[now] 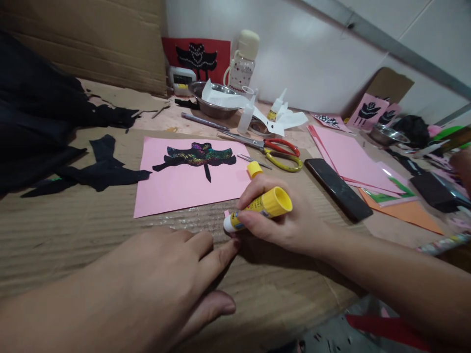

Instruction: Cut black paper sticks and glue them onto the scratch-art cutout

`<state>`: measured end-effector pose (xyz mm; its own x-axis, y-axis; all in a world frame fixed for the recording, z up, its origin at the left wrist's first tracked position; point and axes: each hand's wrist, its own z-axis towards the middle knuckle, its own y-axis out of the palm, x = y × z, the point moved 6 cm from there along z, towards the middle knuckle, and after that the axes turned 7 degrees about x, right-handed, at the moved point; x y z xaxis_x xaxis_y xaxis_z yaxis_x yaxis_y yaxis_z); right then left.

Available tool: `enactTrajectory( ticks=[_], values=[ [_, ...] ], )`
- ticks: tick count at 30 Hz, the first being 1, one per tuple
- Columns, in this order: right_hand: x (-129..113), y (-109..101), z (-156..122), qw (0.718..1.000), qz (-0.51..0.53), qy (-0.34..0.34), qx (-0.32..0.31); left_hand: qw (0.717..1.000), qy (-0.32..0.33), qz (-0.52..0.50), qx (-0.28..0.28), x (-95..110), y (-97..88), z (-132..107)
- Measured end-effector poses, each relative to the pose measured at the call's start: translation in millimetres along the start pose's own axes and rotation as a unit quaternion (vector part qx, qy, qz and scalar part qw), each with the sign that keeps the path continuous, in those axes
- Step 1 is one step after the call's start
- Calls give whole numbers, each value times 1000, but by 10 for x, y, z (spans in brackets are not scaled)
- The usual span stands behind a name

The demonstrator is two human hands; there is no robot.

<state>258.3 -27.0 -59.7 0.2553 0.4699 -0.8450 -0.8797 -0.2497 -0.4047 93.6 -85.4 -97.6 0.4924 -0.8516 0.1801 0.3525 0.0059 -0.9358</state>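
Note:
My right hand [283, 223] is wrapped round a yellow glue stick [259, 208], its white end tilted down onto a small pink paper strip [226, 214]. The strip lies on the cardboard and is mostly hidden by the glue stick. My left hand [176, 279] rests palm down, thumb apart, with its index fingertip against the strip's near end. Beyond both hands lies a pink sheet [176, 191] with a black cut-out [198, 156] covered partly in multicoloured glitter. The yellow glue stick cap [254, 169] stands by the sheet's right edge.
Scissors [283, 153] with red and yellow handles, a metal bowl [217, 109] and small glue bottles [247, 116] sit behind. At right are a dark phone [336, 189] and pink sheets [353, 152]. Black fabric-like scraps [105, 164] lie left. Another person's hand [461, 164] shows at far right.

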Motion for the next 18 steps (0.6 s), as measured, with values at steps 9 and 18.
enactTrajectory(
  ticks=[9,18],
  values=[
    [5,-24,-2,994,-48,-92,12,1000,-11,0,-7,-5,5,-27],
    [-84,-144,-38,993,-63,-73,68,1000,-7,-8,6,-24,26,-24]
  ],
)
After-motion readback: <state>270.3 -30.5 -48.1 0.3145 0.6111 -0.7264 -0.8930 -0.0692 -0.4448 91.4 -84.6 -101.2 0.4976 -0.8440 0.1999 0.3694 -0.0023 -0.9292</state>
